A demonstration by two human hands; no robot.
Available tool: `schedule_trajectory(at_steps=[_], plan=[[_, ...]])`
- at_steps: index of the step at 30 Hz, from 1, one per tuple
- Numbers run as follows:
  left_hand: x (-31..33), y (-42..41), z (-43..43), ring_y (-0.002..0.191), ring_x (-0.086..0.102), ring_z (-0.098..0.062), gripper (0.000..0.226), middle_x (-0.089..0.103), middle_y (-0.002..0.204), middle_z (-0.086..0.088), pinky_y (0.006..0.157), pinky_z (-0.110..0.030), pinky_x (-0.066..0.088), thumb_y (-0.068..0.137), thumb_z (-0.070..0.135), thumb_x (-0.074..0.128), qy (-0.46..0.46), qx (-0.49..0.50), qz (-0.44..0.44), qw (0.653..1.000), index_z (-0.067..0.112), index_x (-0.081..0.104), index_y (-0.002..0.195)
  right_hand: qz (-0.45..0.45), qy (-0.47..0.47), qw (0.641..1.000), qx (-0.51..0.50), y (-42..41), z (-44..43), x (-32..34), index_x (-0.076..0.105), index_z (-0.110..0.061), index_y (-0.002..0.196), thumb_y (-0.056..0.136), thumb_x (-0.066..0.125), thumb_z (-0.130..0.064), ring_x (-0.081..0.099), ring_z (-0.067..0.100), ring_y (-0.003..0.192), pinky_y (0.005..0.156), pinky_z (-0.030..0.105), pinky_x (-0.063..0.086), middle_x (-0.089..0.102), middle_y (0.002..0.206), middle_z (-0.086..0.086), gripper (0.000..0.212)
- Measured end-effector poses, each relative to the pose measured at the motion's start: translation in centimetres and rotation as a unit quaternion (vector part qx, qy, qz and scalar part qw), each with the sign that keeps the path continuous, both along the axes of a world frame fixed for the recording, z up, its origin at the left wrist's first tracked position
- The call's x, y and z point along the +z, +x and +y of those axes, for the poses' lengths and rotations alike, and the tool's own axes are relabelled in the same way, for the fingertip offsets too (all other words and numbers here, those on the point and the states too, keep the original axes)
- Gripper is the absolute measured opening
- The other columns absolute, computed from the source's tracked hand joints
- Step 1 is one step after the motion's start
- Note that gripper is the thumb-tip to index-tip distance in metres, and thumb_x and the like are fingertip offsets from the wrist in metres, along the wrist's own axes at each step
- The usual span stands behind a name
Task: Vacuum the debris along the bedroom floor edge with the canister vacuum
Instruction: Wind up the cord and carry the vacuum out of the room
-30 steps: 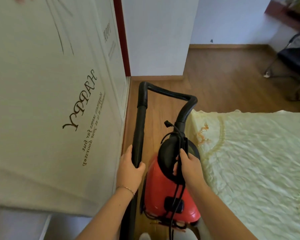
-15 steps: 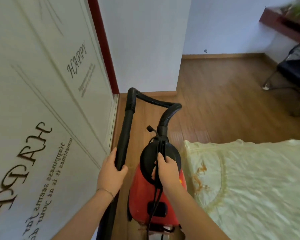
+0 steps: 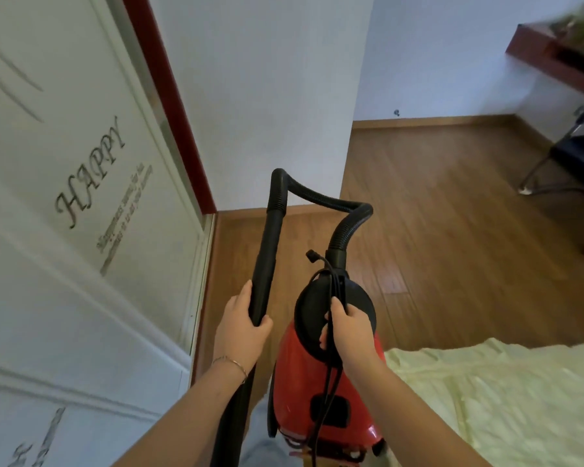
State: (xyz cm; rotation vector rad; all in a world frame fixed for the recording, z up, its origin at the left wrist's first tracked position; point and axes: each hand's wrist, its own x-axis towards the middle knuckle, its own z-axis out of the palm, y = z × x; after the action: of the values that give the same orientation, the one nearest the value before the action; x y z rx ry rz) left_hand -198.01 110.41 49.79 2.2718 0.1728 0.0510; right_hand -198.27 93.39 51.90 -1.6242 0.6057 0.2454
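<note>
We use 2 hands to hold the red canister vacuum (image 3: 321,392) upright between wardrobe door (image 3: 81,281) and bed (image 3: 503,399) — right hand (image 3: 349,326) curled round its top handle and cord (image 3: 326,389), left hand (image 3: 240,328) gripping the black wand (image 3: 265,264) so the hose (image 3: 321,197) loops clear of the floor (image 3: 452,214)

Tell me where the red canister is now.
Low centre of the head view: the red canister is gripped at its black top by the right hand, between the wand in the left hand and the bed.

Glossy red plastic canister (image 3: 304,392), ribbed hose (image 3: 321,197), seemingly wooden floor (image 3: 452,230).
</note>
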Motion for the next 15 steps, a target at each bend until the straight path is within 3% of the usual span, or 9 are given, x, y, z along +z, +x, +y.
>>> schedule_trajectory(at_steps=[5, 10, 15], plan=[[0.3, 12.0, -1.6, 0.069, 0.055, -0.006, 0.067, 0.047, 0.098, 0.005, 0.052, -0.015, 0.044, 0.087, 0.024, 0.057, -0.001, -0.05, 0.01, 0.999, 0.03, 0.024, 0.145, 0.016, -0.015, 0.999, -0.031, 10.7, -1.6, 0.4, 0.054, -0.006, 0.075, 0.099, 0.04, -0.028, 0.049, 0.018, 0.037, 0.048, 0.028, 0.043, 0.053, 0.042, 0.005, 0.035], [1.2, 22.5, -3.3, 0.074, 0.057, -0.01, 0.069, 0.046, 0.104, 0.003, 0.064, -0.029, 0.055, 0.088, 0.023, 0.056, -0.02, -0.09, 0.028, 0.995, 0.03, 0.021, 0.146, 0.018, -0.037, 0.996, -0.078, 20.3, -3.8, 1.8, 0.054, -0.006, 0.075, 0.099, 0.041, -0.03, 0.051, 0.017, 0.038, 0.049, 0.028, 0.042, 0.055, 0.046, 0.008, 0.036], [1.7, 32.1, -5.4, 0.071, 0.057, -0.011, 0.068, 0.048, 0.103, 0.001, 0.06, -0.027, 0.054, 0.087, 0.024, 0.056, -0.011, -0.115, 0.016, 0.993, 0.029, 0.021, 0.146, 0.011, -0.021, 0.989, -0.144, 27.9, -6.3, 2.1, 0.054, -0.004, 0.076, 0.099, 0.042, -0.028, 0.051, 0.021, 0.042, 0.053, 0.032, 0.044, 0.054, 0.047, 0.008, 0.035]])
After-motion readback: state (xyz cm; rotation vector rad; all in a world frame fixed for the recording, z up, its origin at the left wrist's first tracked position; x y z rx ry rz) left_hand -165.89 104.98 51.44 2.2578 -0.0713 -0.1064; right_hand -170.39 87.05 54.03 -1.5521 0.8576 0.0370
